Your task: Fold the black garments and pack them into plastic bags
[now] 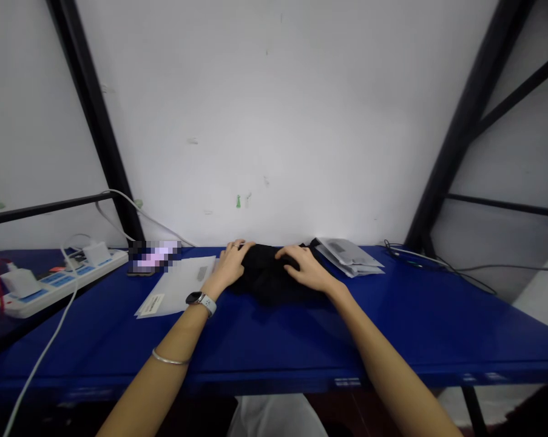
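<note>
A bunched black cloth (267, 276) lies near the back of the blue table (392, 328). My left hand (228, 267) grips its left side, and my right hand (303, 267) curls over its right side. A flat translucent plastic bag (178, 285) with a white label lies just left of my left wrist. To the right of my right hand is a stack of similar bags (349, 258), with the cloth's dark edge touching it.
A white power strip (59, 282) with plugged-in adapters sits at the left, near a blurred phone (153, 258). White cables trail over the table's left part. Dark cables (419, 258) lie at the back right. A white wall and black metal shelf uprights (465, 121) stand behind.
</note>
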